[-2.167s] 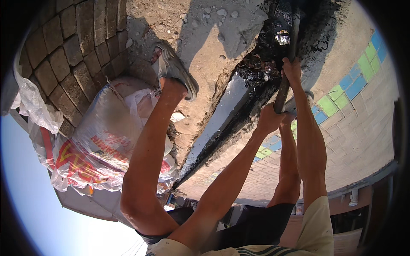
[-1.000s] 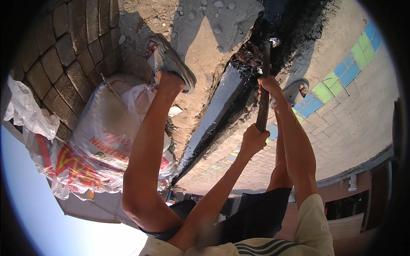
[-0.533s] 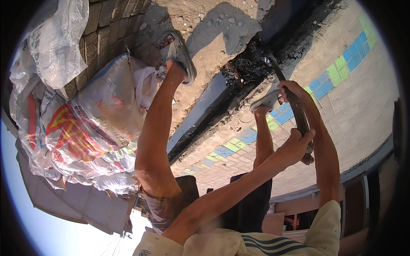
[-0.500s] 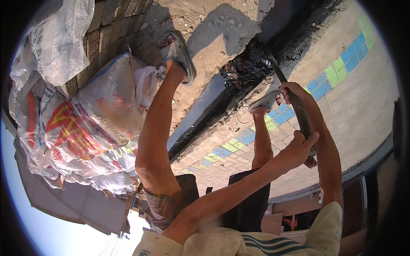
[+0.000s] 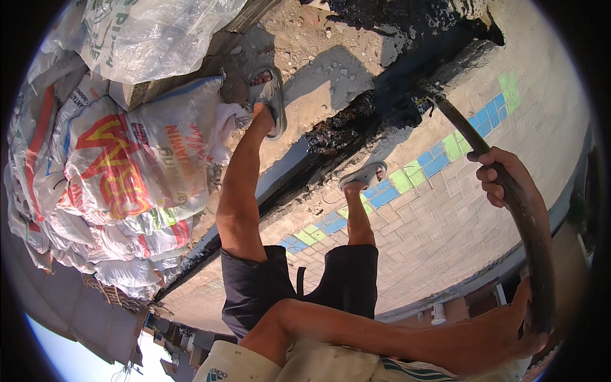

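Observation:
My right hand [image 5: 503, 180] is wrapped around the upper shaft of a long wooden-handled tool [image 5: 470, 132]. Lower down, near the handle's end, my left hand [image 5: 527, 326] grips it, the left forearm crossing in front of my body. The tool's far end is coated in black muck and sits at the edge of a drainage channel [image 5: 407, 70]; its exact shape is hard to make out. Dark wet sludge mixed with debris [image 5: 344, 124] lies heaped in the channel between my feet.
My sandalled feet straddle the channel. Stacked filled sacks [image 5: 127, 165] and a concrete block edge [image 5: 137, 92] stand at left. Paving with blue and green painted bricks [image 5: 401, 181] runs along the right. More black muck [image 5: 388, 14] lies on the far bank.
The tool's handle has swung back toward me and to the right, its end lifted from the sludge heap to the channel's right side. Both hands still grip it; my view has shifted.

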The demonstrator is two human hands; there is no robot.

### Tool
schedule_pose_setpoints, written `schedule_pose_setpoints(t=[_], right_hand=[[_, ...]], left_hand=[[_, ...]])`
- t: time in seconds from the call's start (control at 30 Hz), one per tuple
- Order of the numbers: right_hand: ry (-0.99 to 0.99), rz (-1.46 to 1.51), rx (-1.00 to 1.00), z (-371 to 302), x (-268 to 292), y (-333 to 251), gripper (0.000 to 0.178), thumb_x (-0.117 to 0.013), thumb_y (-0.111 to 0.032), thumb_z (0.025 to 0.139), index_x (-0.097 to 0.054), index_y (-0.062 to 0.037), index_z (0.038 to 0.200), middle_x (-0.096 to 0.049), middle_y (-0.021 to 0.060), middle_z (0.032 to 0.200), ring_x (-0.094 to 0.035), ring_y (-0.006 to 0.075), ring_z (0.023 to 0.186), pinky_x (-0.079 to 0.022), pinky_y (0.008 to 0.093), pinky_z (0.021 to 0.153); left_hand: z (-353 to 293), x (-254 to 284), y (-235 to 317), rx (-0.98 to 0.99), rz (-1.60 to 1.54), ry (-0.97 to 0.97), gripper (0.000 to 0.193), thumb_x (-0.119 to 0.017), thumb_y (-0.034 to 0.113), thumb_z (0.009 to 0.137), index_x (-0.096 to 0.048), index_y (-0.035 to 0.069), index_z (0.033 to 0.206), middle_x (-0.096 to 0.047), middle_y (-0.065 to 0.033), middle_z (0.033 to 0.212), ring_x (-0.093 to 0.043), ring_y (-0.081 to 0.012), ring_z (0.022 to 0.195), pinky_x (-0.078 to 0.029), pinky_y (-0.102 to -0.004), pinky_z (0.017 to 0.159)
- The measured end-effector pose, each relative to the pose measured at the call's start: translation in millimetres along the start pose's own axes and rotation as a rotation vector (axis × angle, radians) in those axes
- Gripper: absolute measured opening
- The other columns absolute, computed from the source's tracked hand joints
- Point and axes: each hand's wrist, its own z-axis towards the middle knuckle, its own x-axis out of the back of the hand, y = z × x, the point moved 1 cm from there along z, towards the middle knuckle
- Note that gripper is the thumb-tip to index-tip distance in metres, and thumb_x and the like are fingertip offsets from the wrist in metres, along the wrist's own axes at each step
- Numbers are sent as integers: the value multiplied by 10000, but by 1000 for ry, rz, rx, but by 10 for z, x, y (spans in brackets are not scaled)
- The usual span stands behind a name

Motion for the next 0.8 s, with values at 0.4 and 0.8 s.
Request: schedule_pose_setpoints(t=[0.4, 0.8], right_hand=[[-30, 92, 757, 986, -1697, 834, 184, -628, -166, 972, -541, -40, 1076, -525, 7, 639, -536, 118, 392, -453, 271, 351], [-43, 303, 998, 1539, -1842, 949, 227, -623, -78, 983, -465, -64, 1146, -519, 27, 702, -519, 106, 476, -471, 277, 435]], left_hand=[[-1037, 765, -1184, 334, 288, 1186, 475, -753, 301, 922, -514, -64, 1108, -623, -150, 669, -631, -225, 573, -491, -401, 565], [-1295, 1973, -2122, 206, 577, 1179, 469, -747, 267, 917, -620, -41, 1246, -694, -172, 785, -688, -223, 689, -545, -348, 705]])
